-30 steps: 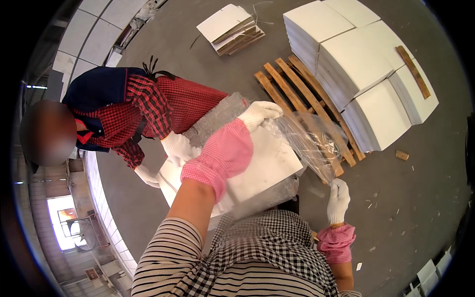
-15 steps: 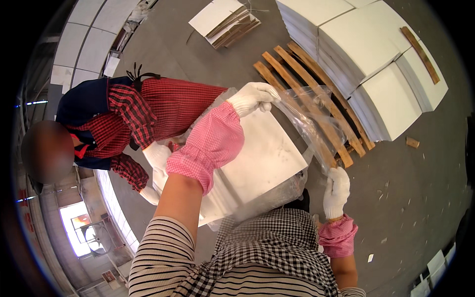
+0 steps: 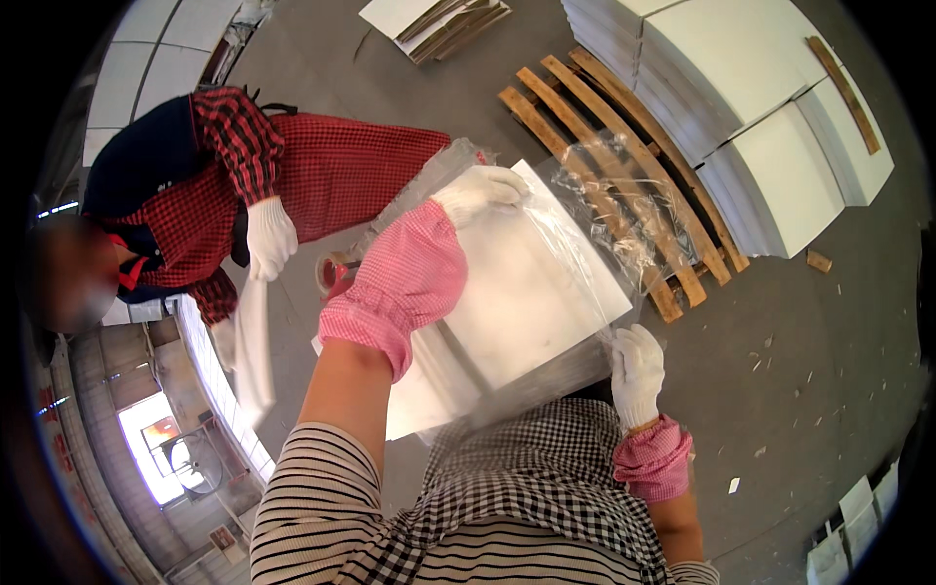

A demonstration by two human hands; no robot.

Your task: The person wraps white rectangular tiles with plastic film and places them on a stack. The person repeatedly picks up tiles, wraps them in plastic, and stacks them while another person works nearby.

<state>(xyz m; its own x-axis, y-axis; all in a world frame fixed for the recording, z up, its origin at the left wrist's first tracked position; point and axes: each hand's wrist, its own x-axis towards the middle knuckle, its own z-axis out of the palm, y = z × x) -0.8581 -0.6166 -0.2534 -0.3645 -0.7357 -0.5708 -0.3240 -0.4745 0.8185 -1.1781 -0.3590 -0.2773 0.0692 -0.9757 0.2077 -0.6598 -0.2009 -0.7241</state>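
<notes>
A flat white panel (image 3: 531, 283) lies before me with clear plastic film (image 3: 595, 239) spread over its far right side. My left hand (image 3: 485, 195), in a white glove, reaches over the panel's far edge and is closed on the film. At the panel's near right corner my gloved right hand (image 3: 639, 370) also grips the film, its fingers curled. More crumpled film (image 3: 546, 380) hangs along the near edge, close to my checked apron. A red tape roll (image 3: 334, 275) sits beyond my left sleeve, partly hidden by it.
To the left a co-worker in a red checked apron (image 3: 361, 175) holds a thin white sheet (image 3: 255, 356) with gloved hands. A wooden pallet (image 3: 624, 166) and stacked white panels (image 3: 770, 175) stand at the far right. Another stack of boards (image 3: 439, 24) lies on the far floor.
My right hand has moved left and slightly up toward the panel, and the film has come down over it. The co-worker has lifted a white sheet away to the left.
</notes>
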